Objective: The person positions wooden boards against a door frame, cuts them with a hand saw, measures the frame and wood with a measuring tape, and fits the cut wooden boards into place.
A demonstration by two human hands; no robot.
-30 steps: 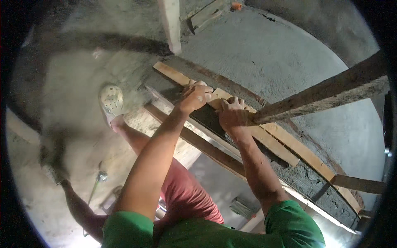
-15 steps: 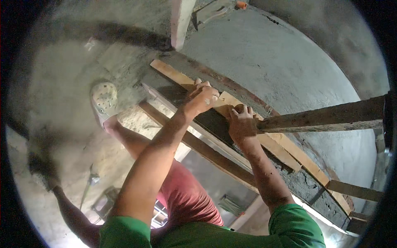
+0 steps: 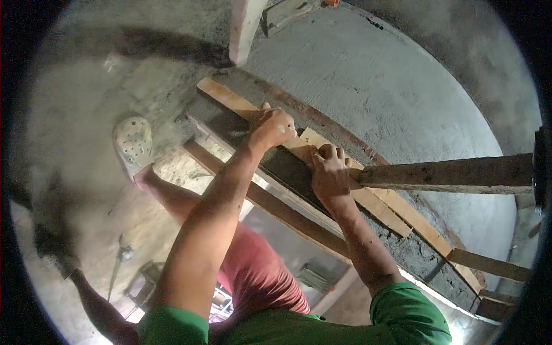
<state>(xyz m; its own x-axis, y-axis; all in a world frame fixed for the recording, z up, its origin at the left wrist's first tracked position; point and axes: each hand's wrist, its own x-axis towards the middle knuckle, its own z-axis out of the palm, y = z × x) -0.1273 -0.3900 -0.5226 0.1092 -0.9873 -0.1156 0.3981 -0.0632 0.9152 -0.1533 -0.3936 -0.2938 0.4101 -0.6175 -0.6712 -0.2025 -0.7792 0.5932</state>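
A long pale wooden strip lies along a band of wet grey mortar. My left hand is closed over the strip's upper part, knuckles up, with a light smear on its back. Farther down the same strip, my right hand has its fingers curled over the edge. The strip's lower end sticks out past my right hand. Just beyond it runs a second wooden board, partly hidden by the right hand and a rough timber beam.
The beam reaches in from the right, close to my right hand. Short wooden braces meet the second board at lower right. Behind lies a curved grey plastered surface. A post stands at the top, and a hand saw lies beside it.
The whole view has shifted slightly, so things sit a little farther left. Both hands keep their hold on the strip, with no clear movement along it.
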